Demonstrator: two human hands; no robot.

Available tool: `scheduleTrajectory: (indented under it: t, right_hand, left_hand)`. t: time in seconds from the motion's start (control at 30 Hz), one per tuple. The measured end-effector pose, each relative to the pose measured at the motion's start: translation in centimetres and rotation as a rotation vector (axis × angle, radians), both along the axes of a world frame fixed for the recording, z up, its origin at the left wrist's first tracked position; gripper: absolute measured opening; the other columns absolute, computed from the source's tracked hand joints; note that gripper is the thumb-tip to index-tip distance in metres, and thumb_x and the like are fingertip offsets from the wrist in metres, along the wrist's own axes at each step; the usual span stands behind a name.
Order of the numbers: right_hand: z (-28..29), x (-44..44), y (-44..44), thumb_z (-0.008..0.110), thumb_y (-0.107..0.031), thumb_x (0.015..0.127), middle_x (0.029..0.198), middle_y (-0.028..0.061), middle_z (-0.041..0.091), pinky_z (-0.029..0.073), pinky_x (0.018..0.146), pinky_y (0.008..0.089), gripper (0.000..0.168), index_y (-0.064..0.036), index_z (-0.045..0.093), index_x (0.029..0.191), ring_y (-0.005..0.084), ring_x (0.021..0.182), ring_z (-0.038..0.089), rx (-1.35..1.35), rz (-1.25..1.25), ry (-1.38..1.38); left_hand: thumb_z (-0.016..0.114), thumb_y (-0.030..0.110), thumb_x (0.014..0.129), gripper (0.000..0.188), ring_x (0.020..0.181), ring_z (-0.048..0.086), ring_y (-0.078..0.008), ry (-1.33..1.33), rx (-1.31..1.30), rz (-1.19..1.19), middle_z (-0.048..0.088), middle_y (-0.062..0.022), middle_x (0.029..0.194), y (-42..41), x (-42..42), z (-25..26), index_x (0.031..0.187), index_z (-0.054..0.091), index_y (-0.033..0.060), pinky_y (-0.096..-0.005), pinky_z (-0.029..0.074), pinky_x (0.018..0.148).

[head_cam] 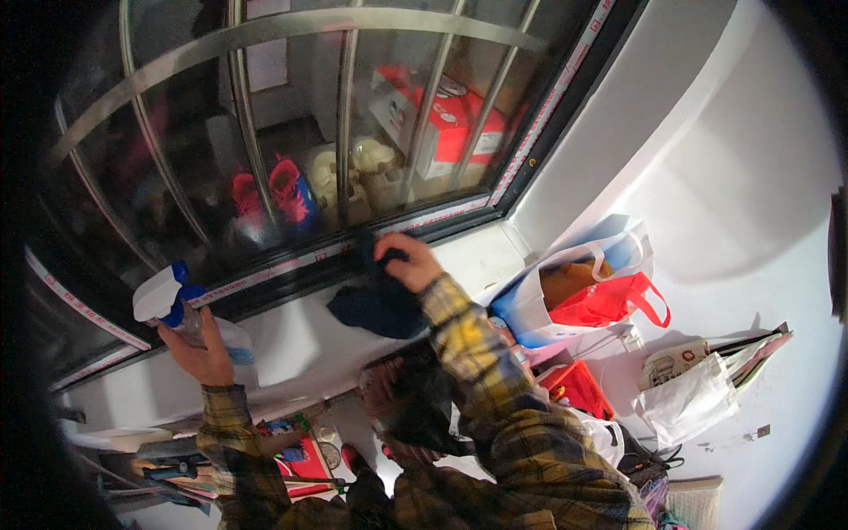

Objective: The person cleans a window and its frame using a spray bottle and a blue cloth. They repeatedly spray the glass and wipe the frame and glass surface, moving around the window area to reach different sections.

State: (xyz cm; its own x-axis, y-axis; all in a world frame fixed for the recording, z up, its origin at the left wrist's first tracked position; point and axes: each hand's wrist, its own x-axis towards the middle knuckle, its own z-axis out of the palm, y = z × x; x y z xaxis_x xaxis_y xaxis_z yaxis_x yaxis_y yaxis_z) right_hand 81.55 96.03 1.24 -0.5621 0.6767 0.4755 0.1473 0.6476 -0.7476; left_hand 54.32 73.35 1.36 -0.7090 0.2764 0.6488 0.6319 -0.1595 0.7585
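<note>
My left hand point(199, 354) grips the neck of a spray bottle point(175, 305) with a blue and white trigger head, held over the left part of the windowsill point(298, 338). In my right hand point(409, 260) a dark cloth point(381, 301) is pinched; it hangs down over the sill, close to the lower window frame. The window's dark frame point(437, 225) carries a strip of printed protective tape. Behind the glass point(305, 119) are curved metal security bars point(348, 99).
Beyond the glass stand pink and blue shoes point(291, 192) and a red and white box point(444, 122). A white and blue bag point(530, 331) with a red bag point(596, 305) leans at the sill's right end. White bags point(692, 404) hang on the right wall.
</note>
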Motion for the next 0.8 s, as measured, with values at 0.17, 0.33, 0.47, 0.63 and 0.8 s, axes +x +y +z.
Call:
scheduleTrajectory:
  t: [0.17, 0.33, 0.47, 0.63, 0.8]
  right_hand:
    - [1.3, 7.8, 4.6, 0.05, 0.002, 0.064, 0.089, 0.0075, 0.064, 0.044, 0.082, 0.0297, 0.03, -0.008, 0.064, 0.088, 0.0208, 0.088, 0.059, 0.0, -0.504, 0.367]
    - [-0.7, 11.7, 11.3, 0.058, -0.016, 0.067, 0.081, 0.016, 0.064, 0.049, 0.073, 0.043, 0.013, -0.014, 0.062, 0.08, 0.0362, 0.081, 0.061, 0.056, -1.012, -0.439]
    - [-1.7, 10.9, 12.5, 0.058, -0.022, 0.067, 0.078, 0.0175, 0.064, 0.049, 0.071, 0.0455, 0.014, -0.016, 0.061, 0.08, 0.0369, 0.078, 0.06, 0.053, -0.894, -0.663]
    - [-1.9, 8.8, 10.3, 0.06, -0.023, 0.066, 0.072, 0.0172, 0.063, 0.049, 0.066, 0.0462, 0.012, -0.017, 0.061, 0.076, 0.0378, 0.072, 0.06, 0.212, -0.7, -0.668]
    - [-1.4, 1.5, 3.6, 0.058, -0.013, 0.065, 0.061, 0.0165, 0.057, 0.047, 0.058, 0.0448, 0.008, -0.013, 0.058, 0.073, 0.0367, 0.061, 0.058, 0.31, -0.494, -0.541]
  left_hand:
    - [0.066, 0.02, 0.081, 0.066, 0.106, 0.049, -0.0247, 0.183, -0.054, 0.197, 0.049, -0.019, 0.118, -0.2, -0.7, -0.9, 0.131, 0.029, -0.0047, -0.0334, 0.038, 0.09]
    - [0.066, 0.02, 0.081, 0.067, 0.106, 0.048, -0.0269, 0.067, -0.003, 0.067, 0.047, -0.02, 0.118, 0.2, 0.6, -0.4, 0.13, 0.029, -0.0063, -0.035, 0.038, 0.091]
    - [0.067, 0.022, 0.08, 0.077, 0.116, 0.041, -0.0289, 0.092, -0.036, 0.102, 0.033, -0.0234, 0.131, -0.7, -0.4, -1.6, 0.136, 0.021, -0.0034, -0.0417, 0.039, 0.093]
    - [0.067, 0.02, 0.081, 0.071, 0.107, 0.048, -0.0258, 0.057, -0.007, 0.059, 0.043, -0.0214, 0.124, -0.6, 0.4, -1.1, 0.134, 0.027, -0.0048, -0.0367, 0.041, 0.088]
    - [0.068, 0.019, 0.08, 0.068, 0.106, 0.048, -0.0263, 0.166, -0.012, 0.109, 0.046, -0.0214, 0.12, -0.3, 0.5, -1.0, 0.13, 0.03, -0.0081, -0.0366, 0.04, 0.088]
